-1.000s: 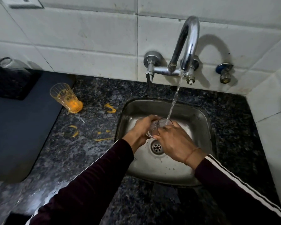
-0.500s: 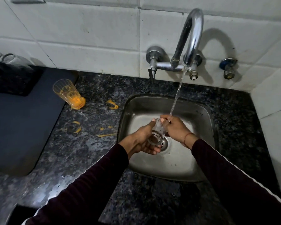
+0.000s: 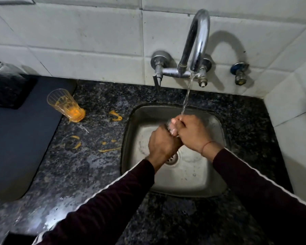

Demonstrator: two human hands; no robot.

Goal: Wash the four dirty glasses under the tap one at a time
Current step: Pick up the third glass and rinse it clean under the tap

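Over the steel sink (image 3: 217, 181), both hands are wrapped around one clear glass (image 3: 170, 125), directly beneath the stream of water (image 3: 186, 99) falling from the tap (image 3: 196, 41). The left hand (image 3: 163, 145) is curled tight round its lower part, and the right hand (image 3: 193, 134) is folded over the upper end, fingers (image 3: 175, 121) bent at the rim, so little of the glass shows between them.

A wet glass is stiff, light and brittle, and probably slick under running water (a knock against the sink wall or the spout could chip it). The safest hold looks to be round the body with the whole palm, not pinched at the thin rim.

One dirty glass (image 3: 65, 105), ribbed and smeared with orange residue, stands on the dark speckled bench (image 3: 88, 174) left of the sink, beside orange smears (image 3: 115, 116). At the far left, an upturned clear glass (image 3: 2, 68) rests on a dark mat (image 3: 10, 92).

No brand, label or legible writing shows anywhere.
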